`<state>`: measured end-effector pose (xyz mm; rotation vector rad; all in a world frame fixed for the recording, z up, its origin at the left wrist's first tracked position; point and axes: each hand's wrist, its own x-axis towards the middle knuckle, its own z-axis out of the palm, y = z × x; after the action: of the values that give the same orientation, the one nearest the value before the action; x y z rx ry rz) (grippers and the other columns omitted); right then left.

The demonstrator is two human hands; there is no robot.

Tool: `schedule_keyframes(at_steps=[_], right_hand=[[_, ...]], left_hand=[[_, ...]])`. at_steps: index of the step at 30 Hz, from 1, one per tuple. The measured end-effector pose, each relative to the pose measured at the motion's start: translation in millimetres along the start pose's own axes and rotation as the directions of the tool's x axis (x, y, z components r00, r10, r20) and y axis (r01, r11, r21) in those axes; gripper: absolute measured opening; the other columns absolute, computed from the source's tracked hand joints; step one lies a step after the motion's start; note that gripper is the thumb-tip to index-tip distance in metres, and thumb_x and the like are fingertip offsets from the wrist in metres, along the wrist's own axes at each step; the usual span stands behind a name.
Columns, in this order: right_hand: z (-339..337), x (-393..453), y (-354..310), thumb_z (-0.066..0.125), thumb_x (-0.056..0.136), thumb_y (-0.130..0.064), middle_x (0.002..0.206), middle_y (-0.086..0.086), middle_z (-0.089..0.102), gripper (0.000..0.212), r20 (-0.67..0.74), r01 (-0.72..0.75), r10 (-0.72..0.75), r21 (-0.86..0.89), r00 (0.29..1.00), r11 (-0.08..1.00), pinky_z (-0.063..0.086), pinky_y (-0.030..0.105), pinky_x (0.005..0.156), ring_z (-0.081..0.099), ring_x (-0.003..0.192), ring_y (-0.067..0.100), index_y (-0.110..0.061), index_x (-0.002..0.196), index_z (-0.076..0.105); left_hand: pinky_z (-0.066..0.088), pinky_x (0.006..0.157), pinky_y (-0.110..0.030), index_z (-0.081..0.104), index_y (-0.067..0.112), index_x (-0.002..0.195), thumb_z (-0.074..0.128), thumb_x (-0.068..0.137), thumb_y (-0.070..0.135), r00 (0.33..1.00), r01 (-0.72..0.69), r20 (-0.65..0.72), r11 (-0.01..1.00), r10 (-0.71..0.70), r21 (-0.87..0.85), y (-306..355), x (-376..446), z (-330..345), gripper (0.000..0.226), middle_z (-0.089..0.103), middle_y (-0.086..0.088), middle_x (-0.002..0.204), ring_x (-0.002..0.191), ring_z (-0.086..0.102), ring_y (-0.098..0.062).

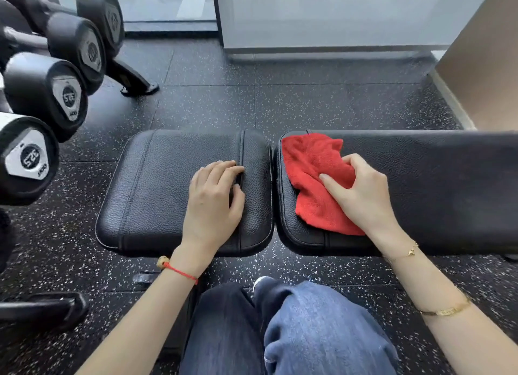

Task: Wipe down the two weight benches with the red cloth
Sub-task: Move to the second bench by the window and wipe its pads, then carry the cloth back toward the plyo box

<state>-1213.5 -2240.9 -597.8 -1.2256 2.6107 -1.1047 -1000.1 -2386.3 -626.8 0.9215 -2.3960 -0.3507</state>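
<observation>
One red cloth under right fingers, bunched

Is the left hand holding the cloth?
No, the left hand rests bare on the seat pad; the right hand presses the cloth.

**Red cloth on black bench pads**

A crumpled red cloth lies on the left end of the long black padded section, near its rounded corner. Just beside it, across a narrow gap, sits the shorter, square-cornered seat pad, its pebbled upholstery stitched.
</observation>
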Motion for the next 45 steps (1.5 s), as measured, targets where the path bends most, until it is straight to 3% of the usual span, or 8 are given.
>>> schedule_keyframes(at_steps=[2, 4, 8, 15, 23, 32, 42, 45], right_hand=[[-3, 6, -7, 0.076, 0.078, -0.033, 0.077, -0.018, 0.061, 0.025, 0.063, -0.048, 0.041, 0.105, 0.997, 0.993, 0.035, 0.005, 0.067, 0.054, 0.071, -0.005, -0.019, 0.090, 0.058], [-8, 13, -18, 0.076, 0.079, -0.030, 0.080, -0.016, 0.066, 0.024, 0.201, -0.161, 0.118, 0.216, 0.972, 0.963, 0.042, 0.012, 0.070, 0.058, 0.073, -0.007, -0.018, 0.090, 0.060], [-28, 18, -51, 0.078, 0.078, -0.019, 0.084, -0.002, 0.069, 0.023, 0.431, -0.449, 0.274, 0.382, 0.860, 0.808, 0.049, 0.030, 0.073, 0.061, 0.075, 0.008, -0.011, 0.094, 0.064], [-108, 18, -125, 0.078, 0.078, -0.014, 0.094, 0.007, 0.070, 0.034, 0.598, -0.701, 0.393, 0.462, 0.698, 0.543, 0.051, 0.032, 0.075, 0.064, 0.082, 0.016, -0.003, 0.106, 0.064], [-262, 6, -235, 0.079, 0.077, -0.011, 0.098, 0.010, 0.070, 0.038, 0.634, -0.730, 0.388, 0.463, 0.669, 0.503, 0.053, 0.030, 0.076, 0.065, 0.083, 0.016, 0.000, 0.109, 0.062], [-419, -52, -335, 0.079, 0.076, -0.011, 0.106, 0.017, 0.071, 0.039, 0.639, -0.700, 0.324, 0.509, 0.697, 0.501, 0.053, 0.042, 0.089, 0.066, 0.090, 0.021, -0.001, 0.110, 0.062], [-498, -120, -352, 0.080, 0.075, -0.012, 0.110, 0.020, 0.070, 0.040, 0.686, -0.662, 0.206, 0.508, 0.698, 0.551, 0.050, 0.053, 0.098, 0.066, 0.105, 0.037, -0.004, 0.111, 0.063], [-514, -128, -340, 0.080, 0.075, -0.011, 0.109, 0.021, 0.070, 0.040, 0.724, -0.648, 0.149, 0.483, 0.674, 0.588, 0.050, 0.054, 0.098, 0.067, 0.099, 0.032, -0.003, 0.110, 0.063]], left_hand=[[0.036, 0.111, -0.047, 0.065, 0.012, 0.120, 0.060, 0.088, 0.011, 0.999, 0.020, 0.025, 1.000, -0.020, -0.007, 1, 1, -2, 0.032, 0.063, -0.003, 0.128, 0.126, 0.053, -0.026], [0.036, 0.111, -0.048, 0.065, 0.011, 0.120, 0.060, 0.088, 0.009, 0.996, 0.055, 0.070, 0.998, -0.054, -0.010, 6, 4, -9, 0.032, 0.063, -0.004, 0.129, 0.127, 0.053, -0.027], [0.038, 0.110, -0.045, 0.066, 0.013, 0.118, 0.060, 0.088, 0.009, 0.977, 0.146, 0.161, 0.989, -0.141, -0.018, 27, 13, -41, 0.031, 0.065, -0.002, 0.125, 0.124, 0.055, -0.025], [0.046, 0.099, -0.041, 0.066, 0.013, 0.113, 0.059, 0.090, 0.010, 0.960, 0.204, 0.201, 0.979, -0.196, -0.017, 87, 39, -154, 0.025, 0.067, -0.001, 0.115, 0.111, 0.060, -0.023], [0.048, 0.096, -0.045, 0.068, 0.010, 0.111, 0.059, 0.092, 0.010, 0.947, 0.259, 0.205, 0.965, -0.247, -0.033, 186, 56, -323, 0.022, 0.069, -0.003, 0.111, 0.108, 0.063, -0.025], [0.048, 0.095, -0.045, 0.067, 0.013, 0.113, 0.057, 0.093, 0.013, 0.951, 0.286, 0.131, 0.958, -0.279, -0.036, 285, 22, -497, 0.022, 0.068, -0.001, 0.111, 0.107, 0.060, -0.022], [0.049, 0.094, -0.046, 0.068, 0.013, 0.112, 0.058, 0.093, 0.015, 0.927, 0.371, 0.066, 0.929, -0.369, -0.011, 366, -66, -568, 0.021, 0.068, 0.000, 0.111, 0.105, 0.061, -0.022], [0.049, 0.094, -0.046, 0.068, 0.013, 0.111, 0.059, 0.093, 0.014, 0.897, 0.442, -0.002, 0.897, -0.442, 0.002, 398, -93, -568, 0.020, 0.069, 0.000, 0.111, 0.105, 0.062, -0.022]])
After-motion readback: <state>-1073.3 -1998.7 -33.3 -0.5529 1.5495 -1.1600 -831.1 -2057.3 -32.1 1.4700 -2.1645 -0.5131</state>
